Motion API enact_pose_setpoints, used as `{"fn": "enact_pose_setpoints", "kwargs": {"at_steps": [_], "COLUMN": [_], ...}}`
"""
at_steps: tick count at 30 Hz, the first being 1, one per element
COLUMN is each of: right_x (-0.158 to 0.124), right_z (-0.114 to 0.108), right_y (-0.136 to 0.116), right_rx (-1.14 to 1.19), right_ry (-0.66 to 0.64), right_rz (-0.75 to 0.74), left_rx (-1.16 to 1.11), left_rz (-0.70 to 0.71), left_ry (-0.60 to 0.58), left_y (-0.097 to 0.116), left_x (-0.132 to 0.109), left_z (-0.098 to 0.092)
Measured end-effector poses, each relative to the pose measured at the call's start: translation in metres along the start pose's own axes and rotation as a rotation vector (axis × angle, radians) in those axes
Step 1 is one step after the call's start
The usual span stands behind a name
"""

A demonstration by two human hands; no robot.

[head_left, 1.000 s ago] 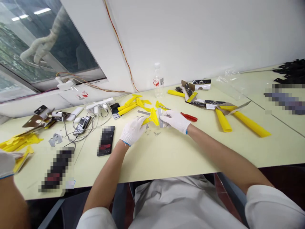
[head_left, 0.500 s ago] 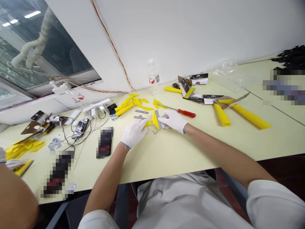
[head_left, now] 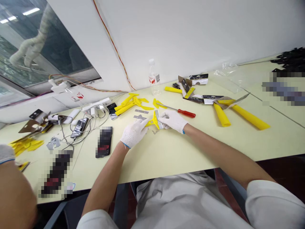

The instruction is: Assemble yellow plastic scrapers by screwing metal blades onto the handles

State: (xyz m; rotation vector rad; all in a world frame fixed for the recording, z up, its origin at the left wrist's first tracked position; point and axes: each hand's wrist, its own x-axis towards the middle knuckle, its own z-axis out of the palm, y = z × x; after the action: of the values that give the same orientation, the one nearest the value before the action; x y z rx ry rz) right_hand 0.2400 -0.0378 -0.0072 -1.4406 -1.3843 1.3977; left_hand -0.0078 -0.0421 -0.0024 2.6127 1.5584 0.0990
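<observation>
Gloved left hand [head_left: 134, 132] grips yellow scraper handle [head_left: 154, 121], its wide head turned toward gloved right hand [head_left: 173, 121], whose fingers pinch metal blade [head_left: 158, 115] at that head. Hands near each other, apart, handle and blade between them. Small metal pieces [head_left: 155, 132] lie on tabletop [head_left: 171, 152] between hands. Just beyond left hand, loose flat blades [head_left: 141, 111]; beyond right, red-handled screwdriver [head_left: 186, 113]. Farther out, yellow parts [head_left: 127, 108], then clear bottle [head_left: 154, 78] near wall [head_left: 190, 35].

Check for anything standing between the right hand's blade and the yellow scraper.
Nothing visible: the right hand holds the blade up against the scraper in the left hand, with no gap showing.
</observation>
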Motion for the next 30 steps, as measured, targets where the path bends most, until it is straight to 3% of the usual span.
{"fn": "enact_pose_setpoints", "kwargs": {"at_steps": [14, 22, 30], "right_x": [-0.001, 0.009, 0.011], "right_z": [0.0, -0.002, -0.011], "right_y": [-0.001, 0.013, 0.008], "right_rx": [0.001, -0.099, -0.31], "right_ry": [0.001, 0.012, 0.092], "right_rz": [-0.001, -0.023, -0.07], "left_rx": [0.006, -0.016, -0.042], "left_rz": [-0.016, 0.009, -0.006], "left_ry": [-0.01, -0.01, -0.024], "left_y": [0.01, 0.011, 0.009], "left_x": [-0.004, -0.006, -0.005], "left_z": [-0.008, -0.009, -0.013]}}
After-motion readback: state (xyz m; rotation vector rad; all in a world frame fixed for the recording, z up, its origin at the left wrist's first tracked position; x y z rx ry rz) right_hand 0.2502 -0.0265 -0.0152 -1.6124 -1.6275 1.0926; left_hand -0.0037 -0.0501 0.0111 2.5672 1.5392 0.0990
